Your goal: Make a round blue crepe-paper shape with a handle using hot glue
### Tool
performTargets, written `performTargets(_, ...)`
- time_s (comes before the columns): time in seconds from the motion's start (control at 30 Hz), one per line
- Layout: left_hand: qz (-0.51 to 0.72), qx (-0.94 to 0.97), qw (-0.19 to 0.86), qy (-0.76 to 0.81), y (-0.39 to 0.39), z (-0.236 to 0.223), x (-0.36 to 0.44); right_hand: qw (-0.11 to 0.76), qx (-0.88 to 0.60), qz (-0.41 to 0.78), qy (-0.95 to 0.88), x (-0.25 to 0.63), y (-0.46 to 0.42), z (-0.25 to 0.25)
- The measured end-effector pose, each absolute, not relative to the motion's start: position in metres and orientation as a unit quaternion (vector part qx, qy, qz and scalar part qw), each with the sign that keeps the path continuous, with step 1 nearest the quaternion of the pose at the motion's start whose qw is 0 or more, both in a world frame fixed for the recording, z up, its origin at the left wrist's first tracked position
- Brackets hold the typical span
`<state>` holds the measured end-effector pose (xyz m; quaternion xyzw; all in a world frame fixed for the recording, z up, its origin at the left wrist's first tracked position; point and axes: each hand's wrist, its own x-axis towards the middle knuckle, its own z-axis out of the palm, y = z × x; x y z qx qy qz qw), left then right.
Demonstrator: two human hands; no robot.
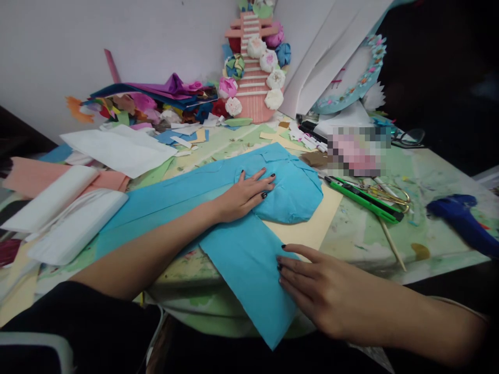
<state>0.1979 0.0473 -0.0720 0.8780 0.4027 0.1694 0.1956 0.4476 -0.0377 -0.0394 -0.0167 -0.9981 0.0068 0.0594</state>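
A sheet of blue paper (167, 192) stretches across the table, with a rounded, wrinkled blue paper-covered shape (296, 189) at its right end. My left hand (249, 195) lies flat on the blue paper at the left of that shape, fingers spread. A blue paper flap (249, 275) comes down towards me past the table's near edge. On the flap's right edge rest the stretched fingers of my right hand (323, 291); its thumb is hidden. Cream paper (323, 215) shows beneath the rounded shape.
Right of the work lie a green utility knife (366, 200), gold-handled scissors (393, 195), a wooden stick (392, 244) and a blue glue gun (463, 221). White paper rolls (78, 223) are at left. A pink guitar-shaped craft (253, 88) with paper flowers leans behind.
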Motion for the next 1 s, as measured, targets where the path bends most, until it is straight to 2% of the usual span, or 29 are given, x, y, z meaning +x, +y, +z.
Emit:
performTargets(0.13,0.161,0.88,0.196,0.401,0.048,-0.071,0.197,0.071,0.01,-0.032,-0.997,0.446,-0.036,-0.041)
performTargets(0.4,0.13,0.905,0.133,0.382,0.048,-0.077,0.196,0.046,0.031,-0.009,-0.998,0.447,-0.035,-0.041)
performTargets(0.7,0.057,0.926,0.177,0.327,0.053,-0.057,0.181,0.036,0.031,0.004,-0.999,0.447,-0.034,-0.042)
performTargets(1.0,0.076,0.931,0.168,0.314,0.056,-0.062,0.178,0.037,0.023,0.014,-0.999,0.447,-0.036,-0.044)
